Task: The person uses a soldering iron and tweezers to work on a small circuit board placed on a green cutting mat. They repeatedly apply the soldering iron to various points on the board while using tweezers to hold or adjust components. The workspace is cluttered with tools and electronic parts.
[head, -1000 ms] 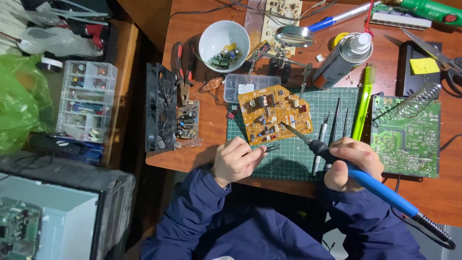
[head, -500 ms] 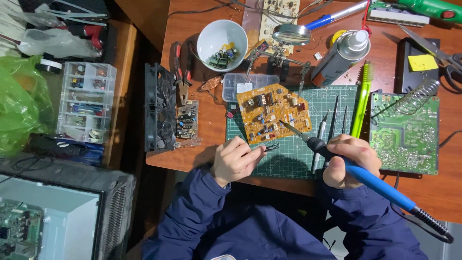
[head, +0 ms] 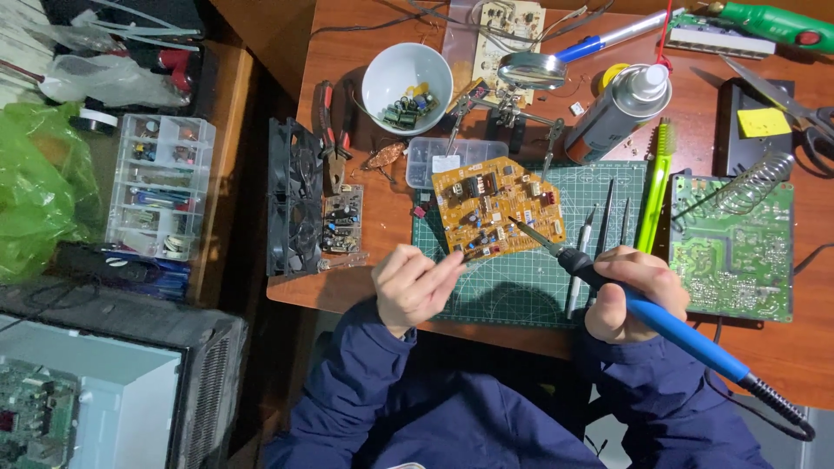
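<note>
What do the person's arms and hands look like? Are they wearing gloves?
No gloves. The left hand and right hand are bare. Both arms wear long dark navy sleeves of soft, creased fabric that reach to the wrists. No rings or watch show.

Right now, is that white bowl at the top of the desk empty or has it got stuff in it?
Not empty. The white bowl stands upright on the wooden desk with a small heap of loose electronic parts on its bottom; most of the inside is bare.
</note>
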